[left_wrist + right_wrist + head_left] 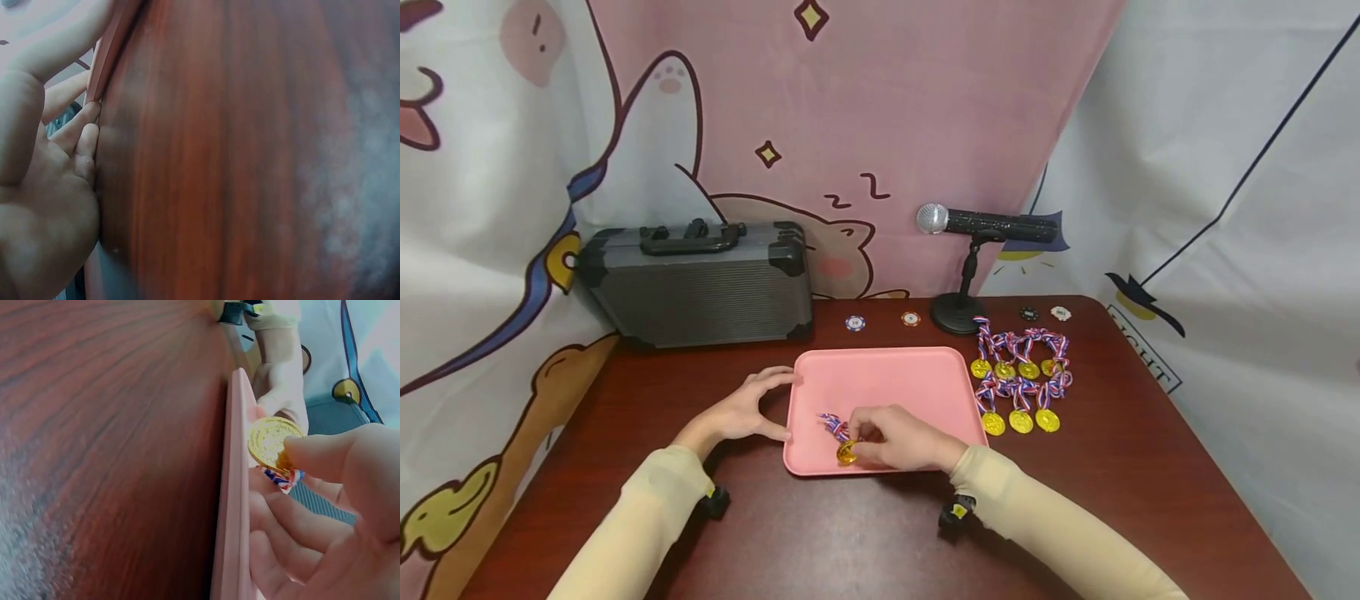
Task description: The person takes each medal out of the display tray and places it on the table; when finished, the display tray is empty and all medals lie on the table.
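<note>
While the right hand [901, 439] lies inside the pink tray [880, 379] near its front edge, its thumb and fingertips pinch a gold medal [847, 452], fingers curled narrow around the disc. The right wrist view shows the medal's [272, 442] embossed, shiny face tipped up on edge just above the tray rim [236, 487]. Its red-white-blue ribbon [833, 426] trails in a loose bunch on the tray floor, toward the left.

The left hand [747, 410] rests on the surface at the tray's left edge, fingers fairly wide and lightly arched, thumb and fingertips touching the rim; it grips nothing. In the left wrist view the fingers [80, 134] lie against the dark red wood grain.

Tray: smooth matte plastic, rectangular, rounded corners, low raised lip, centred on the surface.

Right of the tray, a cluster of seven more medals [1021, 375] with twisted ribbons, just beside its right edge. Rear left corner: ribbed grey case [696, 283] with handle. Rear centre: microphone [985, 225] on a round-based stand, four poker chips [856, 322] along the back edge. Open wood runs along the front edge and the right side.
</note>
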Demonstrator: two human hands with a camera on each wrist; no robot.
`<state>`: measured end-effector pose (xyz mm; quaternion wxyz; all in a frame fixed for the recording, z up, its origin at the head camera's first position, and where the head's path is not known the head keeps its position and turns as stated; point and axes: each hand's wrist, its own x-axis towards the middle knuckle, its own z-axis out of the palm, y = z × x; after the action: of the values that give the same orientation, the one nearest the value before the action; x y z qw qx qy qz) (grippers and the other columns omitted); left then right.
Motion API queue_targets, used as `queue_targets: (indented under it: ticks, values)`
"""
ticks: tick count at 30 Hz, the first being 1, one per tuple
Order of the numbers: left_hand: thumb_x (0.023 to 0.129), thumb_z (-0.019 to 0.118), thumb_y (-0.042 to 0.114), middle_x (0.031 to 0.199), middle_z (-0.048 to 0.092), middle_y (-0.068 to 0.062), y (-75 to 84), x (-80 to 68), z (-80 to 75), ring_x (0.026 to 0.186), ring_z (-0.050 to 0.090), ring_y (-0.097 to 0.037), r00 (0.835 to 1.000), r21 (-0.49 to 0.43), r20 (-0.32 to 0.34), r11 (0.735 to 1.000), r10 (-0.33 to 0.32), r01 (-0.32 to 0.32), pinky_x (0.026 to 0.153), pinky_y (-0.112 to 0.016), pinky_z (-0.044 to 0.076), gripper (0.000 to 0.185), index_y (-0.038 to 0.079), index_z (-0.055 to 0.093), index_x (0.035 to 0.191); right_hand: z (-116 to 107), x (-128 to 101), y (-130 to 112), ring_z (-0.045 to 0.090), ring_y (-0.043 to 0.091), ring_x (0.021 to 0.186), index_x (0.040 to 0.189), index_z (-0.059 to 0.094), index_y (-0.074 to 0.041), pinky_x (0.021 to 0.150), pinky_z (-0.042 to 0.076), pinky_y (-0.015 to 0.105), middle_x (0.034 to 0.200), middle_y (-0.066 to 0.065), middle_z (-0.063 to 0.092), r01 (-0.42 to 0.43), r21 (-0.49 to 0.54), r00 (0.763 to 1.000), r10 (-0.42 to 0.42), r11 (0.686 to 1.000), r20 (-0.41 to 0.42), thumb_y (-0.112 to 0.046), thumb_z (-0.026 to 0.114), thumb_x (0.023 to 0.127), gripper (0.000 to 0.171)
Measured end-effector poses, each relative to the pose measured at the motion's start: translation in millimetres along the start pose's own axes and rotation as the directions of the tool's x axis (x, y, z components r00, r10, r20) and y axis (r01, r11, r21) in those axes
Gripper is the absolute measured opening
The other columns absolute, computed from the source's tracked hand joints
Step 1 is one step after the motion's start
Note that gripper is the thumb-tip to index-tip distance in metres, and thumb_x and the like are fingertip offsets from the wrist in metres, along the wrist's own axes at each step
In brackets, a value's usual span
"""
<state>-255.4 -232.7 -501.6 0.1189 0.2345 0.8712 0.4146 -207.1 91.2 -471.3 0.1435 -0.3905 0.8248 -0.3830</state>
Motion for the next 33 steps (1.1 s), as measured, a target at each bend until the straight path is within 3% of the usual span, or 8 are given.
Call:
queue_targets:
  ticks: [4,8,12,17,22,28,33]
  values:
    - [0.069,0.099,0.036,0.164,0.036,-0.014,-0.5,0.2,-0.1,0.149,0.025,-0.045,1.0,0.007,0.002,1.0,0.008,-0.008,0.114,-0.073,0.026,0.093,0.019,0.057,0.15,-4.5,-3.3,4.3,0.067,0.005,0.084,0.096,0.068,-0.012,0.083,0.052,0.024,0.091,-0.003,0.075,-0.057,0.142,0.997,0.063,0.988,-0.036,-0.006,0.073,0.097,0.008]
    - [0.069,0.099,0.036,0.164,0.036,-0.014,-0.4,0.0,0.4,0.149,0.024,-0.044,1.0,-0.003,0.01,1.0,0.001,-0.001,0.115,-0.074,0.025,0.093,0.019,0.056,0.15,-14.8,-11.5,11.9,0.068,0.012,0.088,0.102,0.07,-0.006,0.084,0.054,0.026,0.096,0.003,0.074,-0.063,0.28,0.993,0.087,0.958,-0.075,-0.006,0.071,0.099,0.003]
    - [0.069,0.099,0.037,0.165,0.035,-0.013,0.1,0.0,0.2,0.15,0.024,-0.043,1.0,-0.015,0.014,1.0,-0.005,0.005,0.115,-0.072,0.025,0.094,0.019,0.056,0.15,-37.2,-27.7,20.8,0.068,0.017,0.095,0.105,0.07,-0.003,0.088,0.057,0.029,0.103,0.009,0.072,-0.035,0.315,0.989,0.079,0.948,-0.128,-0.004,0.068,0.1,0.005]
    - [0.07,0.099,0.037,0.165,0.034,-0.011,-0.6,-0.3,-0.6,0.15,0.024,-0.042,1.0,-0.012,0.01,1.0,-0.006,0.006,0.116,-0.07,0.025,0.092,0.02,0.057,0.15,-76.9,-62.1,34.9,0.068,0.021,0.104,0.109,0.068,0.0,0.09,0.06,0.035,0.114,0.02,0.067,-0.054,0.302,0.977,0.112,0.952,-0.18,-0.005,0.068,0.101,0.009]
    - [0.07,0.099,0.036,0.164,0.036,-0.013,-1.6,0.0,-0.8,0.149,0.024,-0.044,1.0,-0.004,0.01,1.0,0.014,-0.014,0.115,-0.07,0.025,0.092,0.019,0.057,0.15,-123.1,-108.4,50.9,0.073,0.031,0.101,0.11,0.067,0.0,0.08,0.063,0.043,0.13,0.033,0.063,-0.154,0.268,0.936,0.227,0.951,-0.268,-0.004,0.069,0.1,0.011]
    - [0.069,0.099,0.036,0.163,0.037,-0.013,-0.1,-0.6,-2.3,0.149,0.025,-0.044,1.0,0.004,0.008,1.0,0.021,-0.021,0.115,-0.07,0.026,0.092,0.019,0.057,0.149,-169.7,-160.7,73.4,0.071,0.027,0.098,0.112,0.066,-0.001,0.077,0.062,0.037,0.136,0.029,0.063,-0.316,0.103,0.87,0.331,0.943,-0.365,-0.011,0.068,0.103,0.014]
    - [0.07,0.099,0.038,0.164,0.036,-0.012,0.1,-0.5,-1.8,0.148,0.026,-0.043,1.0,0.011,0.017,1.0,0.016,-0.016,0.115,-0.069,0.027,0.093,0.019,0.056,0.15,-188.3,-195.1,88.5,0.068,0.022,0.09,0.11,0.067,-0.007,0.075,0.059,0.033,0.12,0.016,0.066,-0.428,-0.056,0.846,0.378,0.902,-0.378,-0.016,0.07,0.103,0.012]
